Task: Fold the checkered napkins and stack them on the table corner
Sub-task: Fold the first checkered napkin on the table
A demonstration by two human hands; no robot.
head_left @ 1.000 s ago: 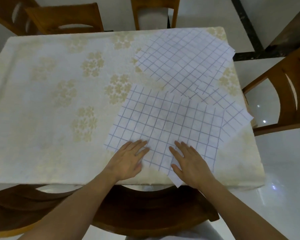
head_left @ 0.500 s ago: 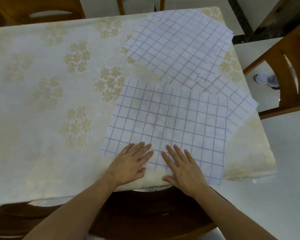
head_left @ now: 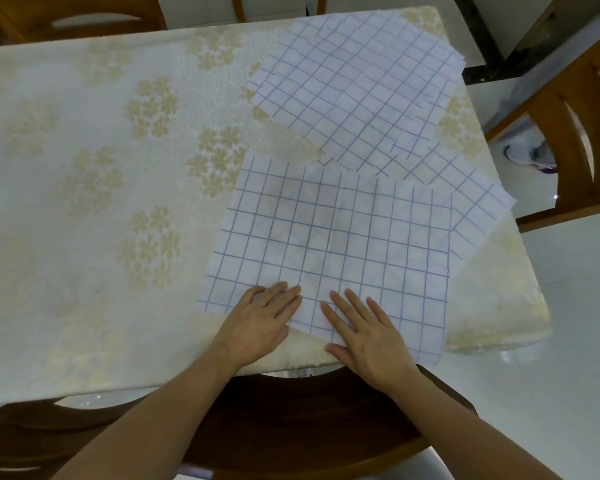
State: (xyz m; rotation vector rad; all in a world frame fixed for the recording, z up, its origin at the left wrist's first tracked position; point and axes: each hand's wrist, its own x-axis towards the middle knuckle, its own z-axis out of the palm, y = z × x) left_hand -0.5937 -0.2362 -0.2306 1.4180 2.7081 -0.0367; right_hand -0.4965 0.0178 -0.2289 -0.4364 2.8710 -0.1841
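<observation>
A white napkin with a blue grid (head_left: 336, 237) lies flat and unfolded near the front right of the table. My left hand (head_left: 260, 320) rests flat on its near left edge, fingers spread. My right hand (head_left: 364, 330) presses flat on its near edge beside the left one. Neither hand grips anything. Behind it, more checkered napkins (head_left: 357, 88) lie spread and overlapping toward the far right corner, and one (head_left: 471, 199) sticks out past the table's right edge.
The table (head_left: 84, 168) wears a cream cloth with gold flower prints. Wooden chairs stand at the right (head_left: 575, 133), the far left (head_left: 77, 15) and right below me (head_left: 291, 427). A person's shoe (head_left: 530, 157) shows on the shiny floor at the right.
The view has tilted down and closer. The near napkin has been straightened and squared to the table edge under both hands, which stay flat on its near edge.
</observation>
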